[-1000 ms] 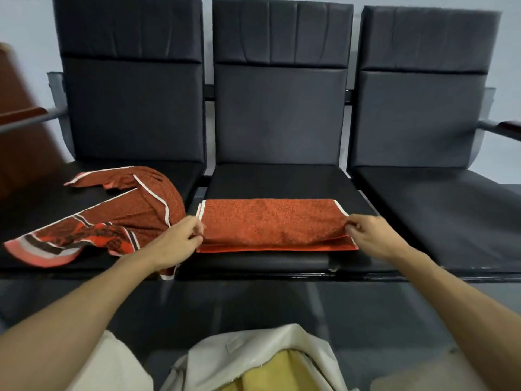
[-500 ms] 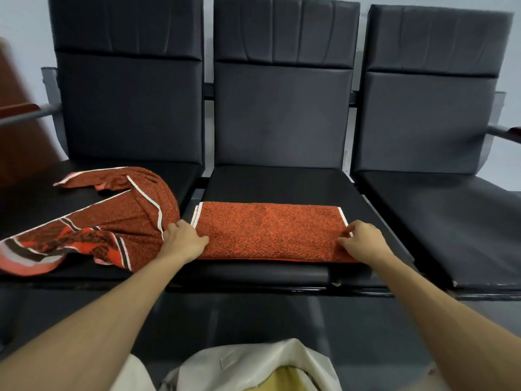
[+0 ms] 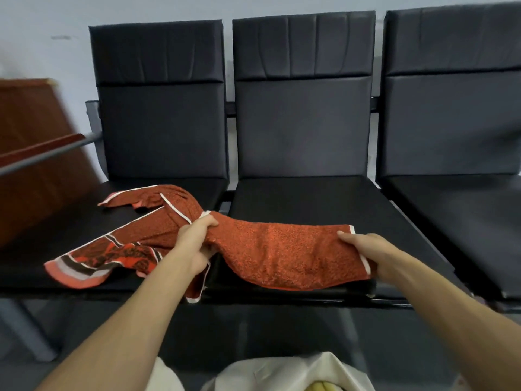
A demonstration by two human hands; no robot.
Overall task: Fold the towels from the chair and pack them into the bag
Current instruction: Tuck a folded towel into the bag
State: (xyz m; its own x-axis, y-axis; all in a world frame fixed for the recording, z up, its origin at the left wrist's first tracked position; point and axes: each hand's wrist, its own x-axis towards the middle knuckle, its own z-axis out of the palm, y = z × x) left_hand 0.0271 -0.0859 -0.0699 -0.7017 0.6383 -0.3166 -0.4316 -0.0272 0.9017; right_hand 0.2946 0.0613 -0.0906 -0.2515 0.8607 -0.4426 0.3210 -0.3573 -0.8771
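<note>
The folded towel (image 3: 287,255) sags over the near edge of the middle seat (image 3: 310,198); left hand (image 3: 197,238) clenches its left end, right hand (image 3: 375,255) grips its right end. A loose towel (image 3: 127,241) lies left; bag (image 3: 296,373) nearest.

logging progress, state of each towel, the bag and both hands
plain orange-red terry towel: folded, lifted off the middle seat at its left end
patterned orange towel with striped border: unfolded, crumpled on the left seat
cream fabric bag: open, something yellow inside
left hand: grips folded towel's left end
right hand: holds its right end
</note>
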